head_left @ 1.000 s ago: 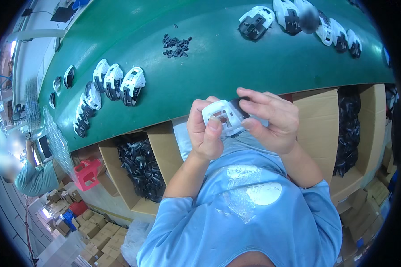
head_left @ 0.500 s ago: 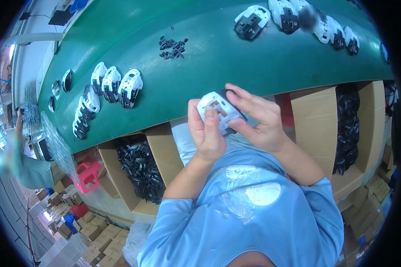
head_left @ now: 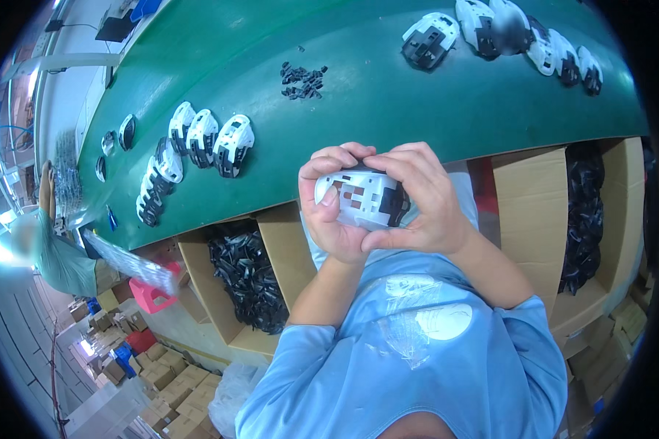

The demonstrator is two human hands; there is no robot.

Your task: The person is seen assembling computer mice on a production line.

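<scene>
Left hand (head_left: pixel 342 238) curled around one end of a white shell (head_left: pixel 362 197), thumb at its cut-outs. Right hand (head_left: pixel 436 208) bent over the other end, fingers along the top, thumb low, against a black part (head_left: pixel 397 203) joined to the shell. Both grips look snug, little gap. I see the piece held before the body, by the near edge of the green table (head_left: pixel 373 110). My read: fitting or pressing black to white. Next move calls for even pressure and a check of the seam, which fingers partly hide from me. Similar shells (head_left: pixel 233 146) stand left; small black pieces (head_left: pixel 302 82) lie heaped beyond.
</scene>
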